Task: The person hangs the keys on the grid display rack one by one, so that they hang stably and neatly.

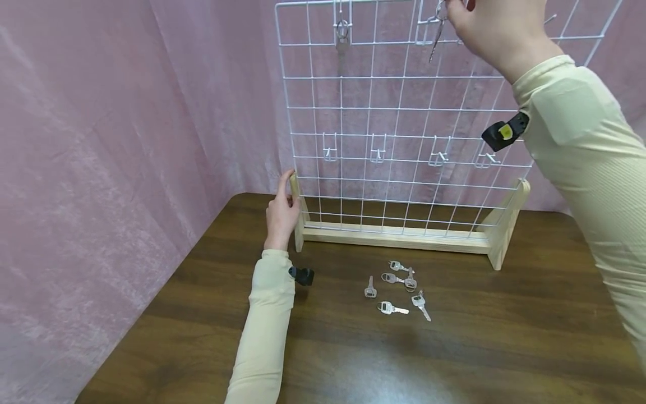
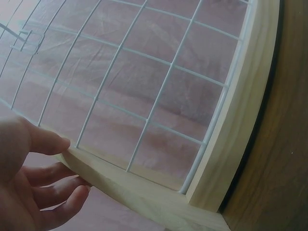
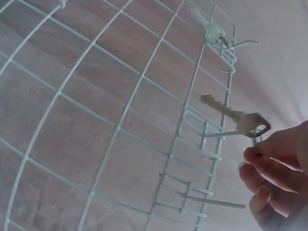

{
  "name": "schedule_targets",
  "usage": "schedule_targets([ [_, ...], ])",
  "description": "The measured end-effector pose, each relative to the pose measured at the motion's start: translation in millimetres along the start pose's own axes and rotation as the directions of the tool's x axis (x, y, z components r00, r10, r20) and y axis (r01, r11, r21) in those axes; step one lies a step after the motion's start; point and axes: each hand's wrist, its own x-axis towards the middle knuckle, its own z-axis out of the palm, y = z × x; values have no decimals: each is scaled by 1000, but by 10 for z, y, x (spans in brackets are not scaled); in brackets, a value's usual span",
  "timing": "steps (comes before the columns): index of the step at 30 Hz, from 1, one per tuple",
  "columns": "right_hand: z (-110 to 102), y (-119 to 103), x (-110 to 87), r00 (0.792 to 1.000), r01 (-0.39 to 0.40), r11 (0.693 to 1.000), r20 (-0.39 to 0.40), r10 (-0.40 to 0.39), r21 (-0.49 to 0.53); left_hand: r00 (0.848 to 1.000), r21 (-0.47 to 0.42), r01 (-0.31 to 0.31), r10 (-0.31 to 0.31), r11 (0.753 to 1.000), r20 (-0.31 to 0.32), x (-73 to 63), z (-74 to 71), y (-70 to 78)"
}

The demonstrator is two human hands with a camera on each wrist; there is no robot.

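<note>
My right hand (image 1: 499, 31) is at the top of a white wire grid rack (image 1: 386, 77). Its thumb and fingertips pinch the small ring (image 3: 258, 135) of a silver key (image 3: 237, 117). The ring is by the tip of an upper hook (image 3: 225, 134); I cannot tell whether it is over it. Another key (image 1: 342, 40) hangs from the upper left hook. My left hand (image 1: 282, 216) grips the rack's left wooden support (image 2: 103, 178), its fingers on both sides of the wood.
Several loose keys (image 1: 393, 308), some with rings, lie on the brown wooden table (image 1: 333, 353) before the rack. A lower row of white hooks (image 1: 377, 156) sticks out of the grid. A pink curtain (image 1: 126, 140) hangs behind and at the left.
</note>
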Motion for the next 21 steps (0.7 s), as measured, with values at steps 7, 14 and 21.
schedule_targets([
  [7, 85, 39, -45, 1000, -12, 1000, 11, 12, 5, 1000, 5, -4, 4, 1000, -5, 5, 33, 3],
  [14, 187, 9, -76, 998, -64, 998, 4, 64, 18, 1000, 0, -4, 4, 1000, -3, 14, 22, 22],
  [21, 374, -9, -63, 984, -155, 983, -72, 162, 98, 1000, 2, 2, -2, 1000, -5, 23, 8, 8],
])
